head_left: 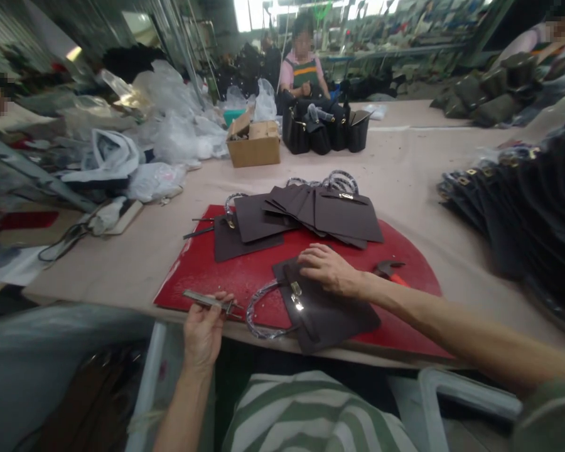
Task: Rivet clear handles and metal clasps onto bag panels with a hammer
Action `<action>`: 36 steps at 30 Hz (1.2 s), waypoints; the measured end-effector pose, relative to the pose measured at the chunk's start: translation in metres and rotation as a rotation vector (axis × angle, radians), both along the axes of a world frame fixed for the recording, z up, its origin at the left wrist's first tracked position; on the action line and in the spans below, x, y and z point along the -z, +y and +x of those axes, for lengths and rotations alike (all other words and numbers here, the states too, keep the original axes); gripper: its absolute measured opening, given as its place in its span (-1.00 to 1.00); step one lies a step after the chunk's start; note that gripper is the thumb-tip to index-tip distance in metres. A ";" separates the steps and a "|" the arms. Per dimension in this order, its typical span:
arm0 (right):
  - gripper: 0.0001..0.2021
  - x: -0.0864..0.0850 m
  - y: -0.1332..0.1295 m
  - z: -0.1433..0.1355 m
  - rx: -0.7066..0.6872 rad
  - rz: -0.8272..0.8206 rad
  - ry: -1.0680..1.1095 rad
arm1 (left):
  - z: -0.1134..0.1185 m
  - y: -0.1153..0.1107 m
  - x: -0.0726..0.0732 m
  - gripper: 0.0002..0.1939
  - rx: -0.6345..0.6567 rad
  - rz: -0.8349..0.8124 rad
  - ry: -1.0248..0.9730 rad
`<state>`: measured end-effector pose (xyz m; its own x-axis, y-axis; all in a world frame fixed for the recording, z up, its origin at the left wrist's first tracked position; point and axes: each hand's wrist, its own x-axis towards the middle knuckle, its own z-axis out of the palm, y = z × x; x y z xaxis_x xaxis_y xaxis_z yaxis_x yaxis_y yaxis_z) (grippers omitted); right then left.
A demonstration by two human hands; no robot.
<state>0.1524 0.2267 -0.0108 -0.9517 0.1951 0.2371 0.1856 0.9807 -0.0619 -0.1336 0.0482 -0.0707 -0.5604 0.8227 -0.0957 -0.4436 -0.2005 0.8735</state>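
In the head view, my left hand [203, 329] is closed around a slim metal caliper [204, 300], holding it at the front edge of the red board [258, 285]. Its thin jaws point right, toward a wrapped loop handle. My right hand [329, 270] lies on a dark brown bag panel [343, 314], fingers a little bent and holding nothing. This panel has a shiny metal clasp [297, 298] and a handle [258, 311] wrapped in clear plastic. It lies at a slant, its near corner overhanging the board's front edge.
Several similar brown panels [348, 220] lie fanned at the back of the board. A hammer-like tool with a red handle [398, 279] rests right of my forearm. Beyond are a cardboard box [257, 150], black bags [317, 132] and a seated person. Dark panels [508, 201] are stacked at right.
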 end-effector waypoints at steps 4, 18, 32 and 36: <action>-0.71 0.016 -0.034 0.019 0.438 -0.226 0.201 | 0.024 0.002 0.000 -0.63 0.079 -0.009 0.014; -0.81 0.021 -0.103 0.042 0.974 -0.897 0.541 | 0.085 0.017 -0.052 -0.74 0.264 0.051 0.240; -0.59 0.026 -0.172 0.004 0.879 -1.708 0.903 | 0.162 -0.020 -0.048 -0.85 0.714 -0.039 0.944; -0.54 0.026 -0.162 0.014 1.066 -1.788 1.127 | 0.145 -0.010 -0.059 -0.82 0.618 -0.010 1.065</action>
